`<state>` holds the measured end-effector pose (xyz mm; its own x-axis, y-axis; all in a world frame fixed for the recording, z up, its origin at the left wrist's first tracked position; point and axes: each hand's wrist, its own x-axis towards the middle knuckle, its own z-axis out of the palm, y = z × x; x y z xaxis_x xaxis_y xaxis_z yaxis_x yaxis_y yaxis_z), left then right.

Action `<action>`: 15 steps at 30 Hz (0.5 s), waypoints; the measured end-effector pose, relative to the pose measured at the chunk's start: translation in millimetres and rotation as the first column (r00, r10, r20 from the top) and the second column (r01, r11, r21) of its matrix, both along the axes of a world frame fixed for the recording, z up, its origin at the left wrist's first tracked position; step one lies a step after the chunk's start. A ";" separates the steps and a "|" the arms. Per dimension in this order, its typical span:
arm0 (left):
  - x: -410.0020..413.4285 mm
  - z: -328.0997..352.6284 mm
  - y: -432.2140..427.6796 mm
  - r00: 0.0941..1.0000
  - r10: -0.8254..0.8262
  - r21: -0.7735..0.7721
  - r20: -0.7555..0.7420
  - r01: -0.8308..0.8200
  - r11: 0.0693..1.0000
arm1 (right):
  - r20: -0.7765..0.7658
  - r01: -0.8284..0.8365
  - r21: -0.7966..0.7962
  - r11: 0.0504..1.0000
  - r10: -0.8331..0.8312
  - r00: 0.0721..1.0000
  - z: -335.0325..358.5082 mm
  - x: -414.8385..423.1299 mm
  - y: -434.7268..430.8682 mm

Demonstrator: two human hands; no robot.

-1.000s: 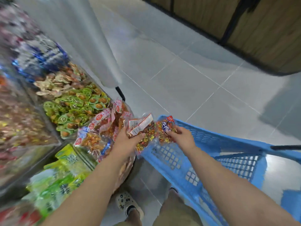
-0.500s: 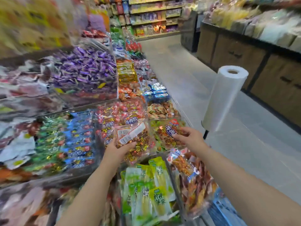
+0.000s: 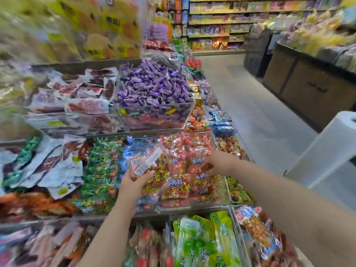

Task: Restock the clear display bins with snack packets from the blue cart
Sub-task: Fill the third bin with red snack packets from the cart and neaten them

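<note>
My left hand point(image 3: 133, 185) grips a clear snack packet point(image 3: 149, 166) of red and gold sweets with a white label, held over the middle tier of bins. My right hand point(image 3: 217, 162) pinches a second red and gold packet point(image 3: 203, 171) low over a clear bin point(image 3: 192, 206) that is filled with the same kind of packets. The blue cart is out of view.
Clear bins of purple sweets point(image 3: 154, 85), green packets point(image 3: 100, 170) and blue packets point(image 3: 221, 120) surround the hands. Green stick packs point(image 3: 202, 239) fill the bin below. A white plastic-bag roll point(image 3: 325, 147) stands at the right, beside the grey aisle floor point(image 3: 250, 105).
The view swung from the blue cart and floor up to the display shelves. Both hands carried their packets from above the cart to the red-and-gold bin.
</note>
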<state>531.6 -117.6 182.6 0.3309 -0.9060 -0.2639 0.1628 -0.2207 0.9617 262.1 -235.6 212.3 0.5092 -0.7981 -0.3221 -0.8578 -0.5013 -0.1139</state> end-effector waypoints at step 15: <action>-11.7 -6.5 -29.9 0.996 -0.088 0.055 -0.029 0.090 0.994 | -0.035 -0.089 0.000 0.996 0.089 0.995 -45.9 2.5 -18.4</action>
